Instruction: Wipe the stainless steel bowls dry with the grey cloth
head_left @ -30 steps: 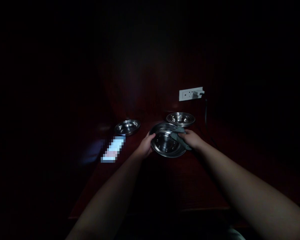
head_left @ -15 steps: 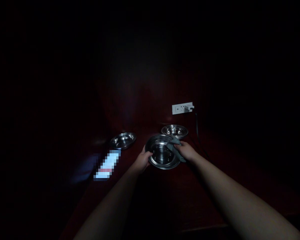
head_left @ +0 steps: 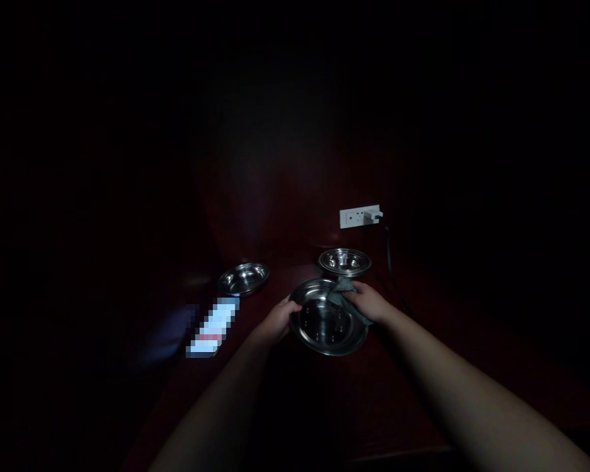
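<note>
A shiny round steel bowl [head_left: 324, 324], wide and shallow, is held up over the dark red table, its inside facing me. My left hand [head_left: 278, 319] grips its left rim, thumb inside and fingers out of sight behind it. On the bowl's upper right rim, my right hand [head_left: 366, 301] is closed around a grey-green cloth [head_left: 343, 292], pressing it against the metal. Part of the cloth hangs below the hand, outside the rim. Whether the right fingers also hold the rim is hidden.
Behind the held bowl stand more steel bowls [head_left: 345, 262], seemingly stacked. Another steel bowl [head_left: 244, 280] sits to the left, by a lit, pixelated phone-like screen [head_left: 213, 328]. A white wall socket [head_left: 360, 216] holds a plug, and a dark cable [head_left: 389, 255] hangs down onto the table. The surroundings are very dark.
The held bowl has tipped and come lower and slightly right, showing more of its inside. The cloth in my right hand has shifted along the rim. My left hand keeps its grip.
</note>
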{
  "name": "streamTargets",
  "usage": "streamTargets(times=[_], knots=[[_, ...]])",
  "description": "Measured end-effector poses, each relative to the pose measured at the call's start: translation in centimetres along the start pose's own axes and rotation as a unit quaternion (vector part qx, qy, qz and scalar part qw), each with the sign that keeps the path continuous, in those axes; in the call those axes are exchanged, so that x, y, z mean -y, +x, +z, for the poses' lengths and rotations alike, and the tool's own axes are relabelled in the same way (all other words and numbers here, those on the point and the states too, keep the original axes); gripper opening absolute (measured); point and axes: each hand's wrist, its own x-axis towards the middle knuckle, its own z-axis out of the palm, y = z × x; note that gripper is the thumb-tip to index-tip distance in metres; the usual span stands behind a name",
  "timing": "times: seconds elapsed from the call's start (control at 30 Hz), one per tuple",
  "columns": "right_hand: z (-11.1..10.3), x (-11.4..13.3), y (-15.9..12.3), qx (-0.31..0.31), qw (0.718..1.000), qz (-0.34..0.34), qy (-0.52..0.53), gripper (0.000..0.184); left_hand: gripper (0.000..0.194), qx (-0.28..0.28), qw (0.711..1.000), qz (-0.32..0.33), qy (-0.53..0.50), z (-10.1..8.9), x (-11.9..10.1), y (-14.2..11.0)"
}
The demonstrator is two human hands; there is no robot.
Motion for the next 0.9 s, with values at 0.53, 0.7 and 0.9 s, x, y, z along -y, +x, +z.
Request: streamTargets(times=[0.53, 0.7, 0.9], knots=[[0.0, -0.2, 0.5, -0.082, 0.996, -0.028, 0.01, 0.027, 0.044, -0.001, 0.998, -0.033, -0.062, 0.2, 0.2, 0.2], [0.0, -0.4, 0.7, -0.069, 0.997, -0.031, 0.026, 0.028, 0.038, -0.049, 0.995, -0.044, -0.074, 0.2, 0.3, 0.5], [0.0, 0.8, -0.3, 0.008, 0.999, -0.014, 0.038, 0.022, 0.018, 0.002, 0.996, -0.085, -0.036, -0.1, -0.3, -0.3]])
